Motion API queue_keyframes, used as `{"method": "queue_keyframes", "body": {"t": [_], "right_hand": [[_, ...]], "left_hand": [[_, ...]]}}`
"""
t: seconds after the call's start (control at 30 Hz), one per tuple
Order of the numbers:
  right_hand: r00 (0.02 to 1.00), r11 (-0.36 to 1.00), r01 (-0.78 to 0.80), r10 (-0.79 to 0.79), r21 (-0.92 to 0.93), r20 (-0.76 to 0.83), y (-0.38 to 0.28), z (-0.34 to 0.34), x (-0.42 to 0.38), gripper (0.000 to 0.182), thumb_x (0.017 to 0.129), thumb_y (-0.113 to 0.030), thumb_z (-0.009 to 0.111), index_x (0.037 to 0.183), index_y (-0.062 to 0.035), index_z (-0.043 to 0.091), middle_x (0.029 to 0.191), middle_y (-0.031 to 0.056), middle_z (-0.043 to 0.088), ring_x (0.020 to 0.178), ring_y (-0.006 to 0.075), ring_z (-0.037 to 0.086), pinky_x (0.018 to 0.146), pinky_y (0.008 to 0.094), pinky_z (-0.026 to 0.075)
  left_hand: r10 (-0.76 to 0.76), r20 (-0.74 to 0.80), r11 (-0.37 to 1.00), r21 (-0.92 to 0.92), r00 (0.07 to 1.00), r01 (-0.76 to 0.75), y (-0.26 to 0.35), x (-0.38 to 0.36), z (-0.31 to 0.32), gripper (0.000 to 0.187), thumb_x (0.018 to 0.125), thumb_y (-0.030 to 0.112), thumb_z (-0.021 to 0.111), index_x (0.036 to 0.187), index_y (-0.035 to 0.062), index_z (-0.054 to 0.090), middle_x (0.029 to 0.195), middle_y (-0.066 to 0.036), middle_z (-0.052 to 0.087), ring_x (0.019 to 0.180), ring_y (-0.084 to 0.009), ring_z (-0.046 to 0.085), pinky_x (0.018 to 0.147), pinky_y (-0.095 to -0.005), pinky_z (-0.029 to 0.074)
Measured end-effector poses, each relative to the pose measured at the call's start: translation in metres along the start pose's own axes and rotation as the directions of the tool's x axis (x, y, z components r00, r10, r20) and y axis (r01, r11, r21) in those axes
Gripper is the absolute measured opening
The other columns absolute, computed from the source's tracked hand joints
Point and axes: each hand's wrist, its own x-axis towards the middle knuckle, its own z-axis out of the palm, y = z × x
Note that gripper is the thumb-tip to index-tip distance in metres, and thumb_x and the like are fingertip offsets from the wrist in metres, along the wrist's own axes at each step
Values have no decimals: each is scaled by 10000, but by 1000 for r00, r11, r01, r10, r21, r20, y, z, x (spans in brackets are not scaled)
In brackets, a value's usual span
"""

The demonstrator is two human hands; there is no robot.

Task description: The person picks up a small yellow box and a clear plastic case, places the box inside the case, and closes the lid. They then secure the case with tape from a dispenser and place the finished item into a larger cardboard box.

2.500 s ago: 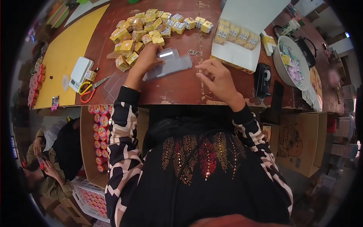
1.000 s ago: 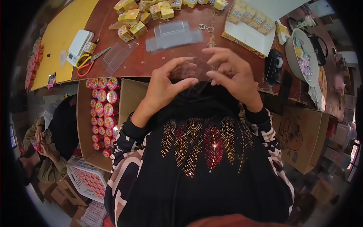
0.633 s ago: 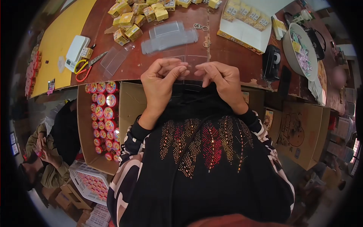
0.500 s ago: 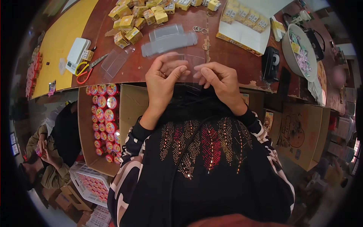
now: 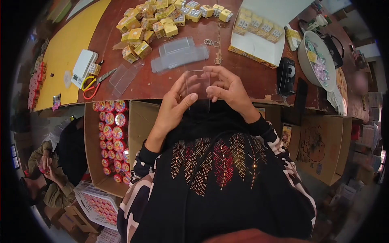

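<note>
A clear plastic box (image 5: 198, 87) stands between my two hands near the table's front edge, its thin edges catching light. My left hand (image 5: 178, 99) grips its left side, thumb in front and fingers behind. From the right, my right hand (image 5: 227, 88) holds the other side with bent fingers. Just beyond them lie flat clear plastic pieces (image 5: 180, 58), with another folded clear sheet (image 5: 125, 77) farther left. Small yellow boxes (image 5: 152, 24) are heaped at the back, and metal rings (image 5: 211, 43) lie near the plastic.
Scissors (image 5: 92, 86) and a white scale (image 5: 83, 68) are at left. To the right are a display tray (image 5: 254, 56), a tape dispenser (image 5: 286, 76) and a bowl (image 5: 333, 77). Below sits a carton of red round tubs (image 5: 117, 133). Another person (image 5: 52, 172) is at lower left.
The plastic between my hands has opened from a flatter shape into a box form. My right hand's fingers have moved up along its side. The view has shifted slightly.
</note>
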Motion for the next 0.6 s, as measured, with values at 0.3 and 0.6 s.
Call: {"method": "queue_keyframes", "body": {"t": [0.3, 0.6], "right_hand": [[888, 492, 276, -459, -825, 23, -47, -80, 105, 254, 859, -170, 698, 1069, -29, 683, 907, 128, 716, 834, 226, 693, 731, 322, 552], [960, -505, 27, -227, -862, 162, -66, -127, 256, 259, 796, -252, 717, 957, -51, 691, 933, 175, 714, 893, 363, 683, 788, 455, 554]], "left_hand": [[-15, -76, 997, 77, 997, 21, 13, -3, -20, 636, 898, 26, 672, 1445, -28, 351, 1374, -173, 517, 1261, -237, 529, 1033, -330, 448], [32, -116, 990, 138, 993, -16, 9, 1, -26, 604, 848, 13, 722, 1388, -26, 454, 1305, -111, 546, 1255, -213, 531, 1046, -326, 431]]}}
